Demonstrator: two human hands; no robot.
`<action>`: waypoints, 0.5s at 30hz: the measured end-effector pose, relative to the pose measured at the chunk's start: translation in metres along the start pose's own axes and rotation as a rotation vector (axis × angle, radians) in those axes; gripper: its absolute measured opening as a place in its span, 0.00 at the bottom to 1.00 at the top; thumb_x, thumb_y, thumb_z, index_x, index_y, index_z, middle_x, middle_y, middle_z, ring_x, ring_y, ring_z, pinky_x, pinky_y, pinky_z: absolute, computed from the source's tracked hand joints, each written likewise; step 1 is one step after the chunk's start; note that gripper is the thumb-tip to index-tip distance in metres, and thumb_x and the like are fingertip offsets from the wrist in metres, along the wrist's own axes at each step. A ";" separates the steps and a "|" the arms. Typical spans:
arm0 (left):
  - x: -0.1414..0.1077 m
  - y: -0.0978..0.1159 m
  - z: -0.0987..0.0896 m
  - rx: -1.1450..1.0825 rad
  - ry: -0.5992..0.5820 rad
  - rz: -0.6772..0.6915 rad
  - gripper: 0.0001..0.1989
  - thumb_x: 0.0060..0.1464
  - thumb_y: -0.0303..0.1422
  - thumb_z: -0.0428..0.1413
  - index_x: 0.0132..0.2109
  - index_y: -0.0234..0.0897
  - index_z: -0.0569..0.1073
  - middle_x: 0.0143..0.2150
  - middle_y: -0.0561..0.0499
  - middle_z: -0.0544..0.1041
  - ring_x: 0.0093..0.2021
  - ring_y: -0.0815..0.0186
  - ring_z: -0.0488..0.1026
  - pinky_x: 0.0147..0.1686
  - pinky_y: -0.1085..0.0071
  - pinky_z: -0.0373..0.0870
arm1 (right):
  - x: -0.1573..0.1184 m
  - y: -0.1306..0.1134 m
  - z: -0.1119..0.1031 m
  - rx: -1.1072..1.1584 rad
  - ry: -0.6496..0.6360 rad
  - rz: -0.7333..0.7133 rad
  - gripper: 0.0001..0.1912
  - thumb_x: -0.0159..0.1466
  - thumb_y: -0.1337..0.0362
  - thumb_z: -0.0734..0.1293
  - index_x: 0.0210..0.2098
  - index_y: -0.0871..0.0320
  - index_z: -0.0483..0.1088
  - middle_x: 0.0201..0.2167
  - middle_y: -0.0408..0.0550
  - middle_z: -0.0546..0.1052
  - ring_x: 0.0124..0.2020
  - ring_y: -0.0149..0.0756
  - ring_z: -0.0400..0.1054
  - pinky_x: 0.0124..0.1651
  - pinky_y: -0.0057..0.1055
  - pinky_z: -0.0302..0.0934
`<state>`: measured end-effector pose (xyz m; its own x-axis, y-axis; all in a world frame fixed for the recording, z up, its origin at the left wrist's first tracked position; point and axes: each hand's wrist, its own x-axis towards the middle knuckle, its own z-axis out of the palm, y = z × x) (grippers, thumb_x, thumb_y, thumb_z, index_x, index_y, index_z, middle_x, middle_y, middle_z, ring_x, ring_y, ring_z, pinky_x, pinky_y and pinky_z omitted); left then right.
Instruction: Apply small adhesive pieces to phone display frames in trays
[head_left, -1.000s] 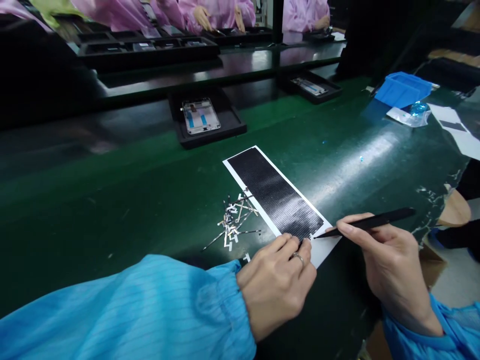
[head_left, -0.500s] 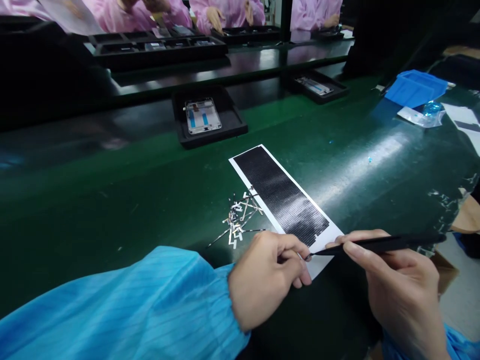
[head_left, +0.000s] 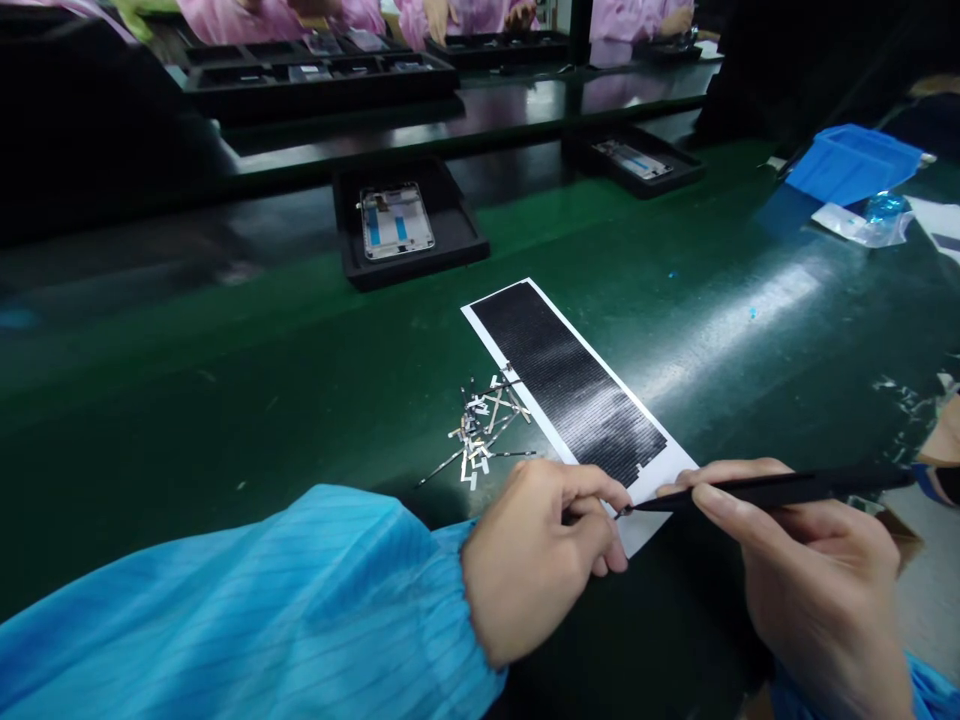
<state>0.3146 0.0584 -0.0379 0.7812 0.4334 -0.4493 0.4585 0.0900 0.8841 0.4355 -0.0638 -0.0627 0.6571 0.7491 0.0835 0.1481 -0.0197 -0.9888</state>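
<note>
My left hand [head_left: 541,560] is curled just off the near end of a white-backed sheet of fine black strips [head_left: 571,395]. Its finger and thumb pinch a thin sliver, too small to identify. My right hand [head_left: 814,570] is shut on black fine-tipped tweezers [head_left: 772,491], whose point meets that sliver at my left fingertips. Beside the sheet, a loose heap of thin silver-and-black strips [head_left: 485,425] lies on the bench, left of the sheet and beyond my left hand.
The green bench mat [head_left: 720,340] runs across the view. Black trays hold phone frames [head_left: 395,221] behind it. A blue plastic bin [head_left: 853,165], a clear bag and white paper sit at the right. Co-workers in pink smocks [head_left: 465,12] work along the far side.
My left hand has come off the sheet's near corner and now pinches at its edge. The tweezers have swung flatter, their tip moving to my left fingertips.
</note>
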 end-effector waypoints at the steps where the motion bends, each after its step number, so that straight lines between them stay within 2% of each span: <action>1: 0.000 0.000 0.000 -0.001 0.003 0.005 0.13 0.47 0.17 0.48 0.35 0.28 0.76 0.21 0.51 0.77 0.23 0.69 0.71 0.27 0.74 0.69 | 0.000 0.000 0.000 -0.006 0.001 -0.004 0.03 0.57 0.65 0.69 0.29 0.51 0.76 0.29 0.43 0.75 0.28 0.33 0.70 0.26 0.24 0.65; 8: 0.000 0.000 0.001 -0.008 0.005 -0.013 0.14 0.47 0.16 0.48 0.36 0.28 0.76 0.20 0.51 0.77 0.22 0.69 0.70 0.27 0.74 0.69 | -0.001 0.000 -0.001 -0.074 -0.007 -0.021 0.03 0.58 0.64 0.69 0.29 0.50 0.76 0.28 0.41 0.75 0.27 0.30 0.69 0.27 0.21 0.64; 15: -0.001 0.002 0.001 -0.014 0.000 -0.030 0.14 0.47 0.15 0.48 0.36 0.28 0.77 0.20 0.51 0.76 0.22 0.69 0.69 0.27 0.73 0.68 | 0.000 -0.002 -0.001 -0.078 -0.013 0.024 0.03 0.59 0.63 0.68 0.29 0.49 0.75 0.28 0.41 0.74 0.29 0.30 0.69 0.29 0.22 0.64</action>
<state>0.3148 0.0573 -0.0356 0.7675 0.4300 -0.4754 0.4754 0.1155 0.8721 0.4354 -0.0645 -0.0607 0.6513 0.7566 0.0576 0.1901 -0.0892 -0.9777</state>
